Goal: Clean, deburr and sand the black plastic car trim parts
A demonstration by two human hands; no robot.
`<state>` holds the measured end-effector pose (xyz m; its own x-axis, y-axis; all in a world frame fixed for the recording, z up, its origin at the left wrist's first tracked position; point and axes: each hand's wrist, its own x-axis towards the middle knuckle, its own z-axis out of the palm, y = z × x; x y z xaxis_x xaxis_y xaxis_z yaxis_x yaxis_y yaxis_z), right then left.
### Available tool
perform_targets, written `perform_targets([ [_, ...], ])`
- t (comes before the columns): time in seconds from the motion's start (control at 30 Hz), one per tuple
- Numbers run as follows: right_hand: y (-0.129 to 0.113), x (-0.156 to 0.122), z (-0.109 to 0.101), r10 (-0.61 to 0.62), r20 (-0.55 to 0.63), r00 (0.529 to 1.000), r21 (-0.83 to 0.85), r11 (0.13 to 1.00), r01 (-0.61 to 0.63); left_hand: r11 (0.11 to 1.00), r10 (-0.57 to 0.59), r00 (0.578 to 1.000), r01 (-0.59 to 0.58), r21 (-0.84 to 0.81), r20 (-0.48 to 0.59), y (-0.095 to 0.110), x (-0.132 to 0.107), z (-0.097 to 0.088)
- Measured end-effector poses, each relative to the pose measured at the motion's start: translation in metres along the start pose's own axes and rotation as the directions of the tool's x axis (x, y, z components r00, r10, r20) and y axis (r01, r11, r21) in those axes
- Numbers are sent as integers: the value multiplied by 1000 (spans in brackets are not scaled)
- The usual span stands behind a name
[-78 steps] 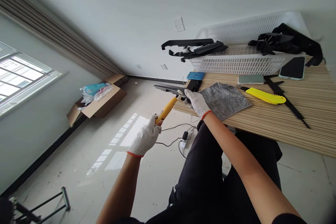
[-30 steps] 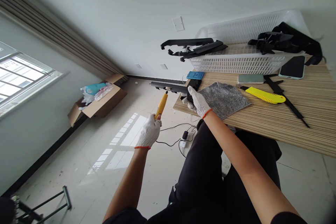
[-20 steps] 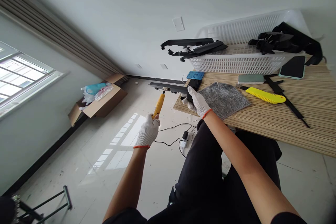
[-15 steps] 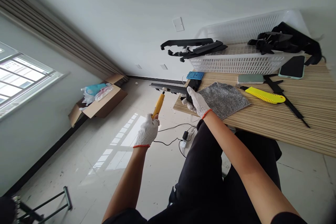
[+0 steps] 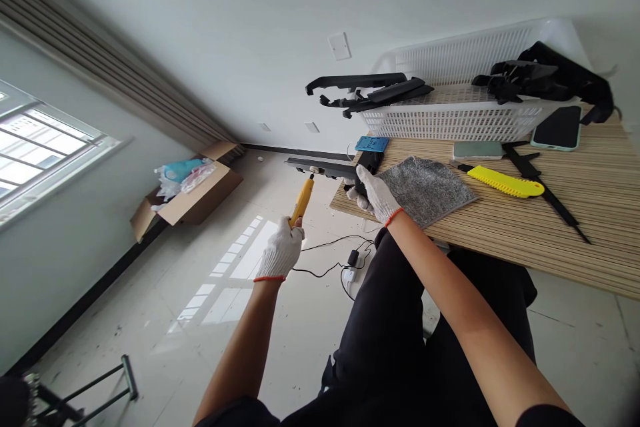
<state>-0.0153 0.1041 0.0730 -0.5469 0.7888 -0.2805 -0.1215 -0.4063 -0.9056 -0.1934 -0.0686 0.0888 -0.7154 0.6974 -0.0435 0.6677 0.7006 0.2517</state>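
Observation:
My left hand [image 5: 281,250], in a white glove, is closed round a yellow utility knife [image 5: 303,199] whose tip touches the underside of a long black plastic part [image 5: 320,166]. That part sticks out past the left end of the wooden table [image 5: 560,227]. My gloved right hand [image 5: 374,193] grips the part's near end at the table corner, beside a grey cloth [image 5: 425,188].
A white basket [image 5: 460,117] with several black parts stands at the table's back. A yellow scraper [image 5: 505,182], two phones [image 5: 556,128], a blue card [image 5: 372,143] and black strips lie on the table. On the floor: cardboard box [image 5: 187,193], cables, charger [image 5: 350,267].
My left hand swung the knife tip left, from the part's end at the table edge to a point farther out along it, and has held there. The right hand kept its grip.

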Motion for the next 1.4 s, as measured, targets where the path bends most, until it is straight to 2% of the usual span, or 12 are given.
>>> perform_targets([
  [0.37,3,1,-2,-1,19,1000,-1,1000,1,999,-29,999,28,-24,-30,-7,11,3],
  [0.53,3,1,-1,7,28,1000,-8,1000,-6,994,11,994,-22,-109,-106,-4,7,-7],
  [0.63,3,2,-1,8,33,999,-9,1000,-8,979,49,968,-95,-180,-246,11,1,-28],
  [0.73,5,3,-1,2,44,999,-4,1000,-1,966,125,913,-202,-164,-389,39,-3,-59],
  [0.87,7,4,-1,-13,62,998,8,1000,12,945,272,861,-323,-48,-429,85,-1,-94],
  [1.0,7,4,0,-17,79,997,10,1000,17,917,385,858,-398,31,-341,122,9,-102],
  [1.07,6,3,0,-15,93,996,6,1000,14,898,438,866,-432,80,-244,134,22,-97],
  [1.13,6,3,1,-8,109,994,0,1000,8,856,515,846,-499,136,-140,143,43,-89],
  [1.2,5,3,2,3,124,992,-3,1000,-2,776,624,779,-607,170,-68,151,69,-78],
  [1.3,7,5,3,20,134,991,3,1000,-21,576,793,609,-765,290,31,166,111,-62],
  [1.33,7,6,4,23,132,991,8,1000,-24,509,817,569,-788,348,94,172,123,-56],
  [1.4,8,8,5,24,130,991,15,1000,-26,422,807,553,-784,454,205,186,142,-43],
])
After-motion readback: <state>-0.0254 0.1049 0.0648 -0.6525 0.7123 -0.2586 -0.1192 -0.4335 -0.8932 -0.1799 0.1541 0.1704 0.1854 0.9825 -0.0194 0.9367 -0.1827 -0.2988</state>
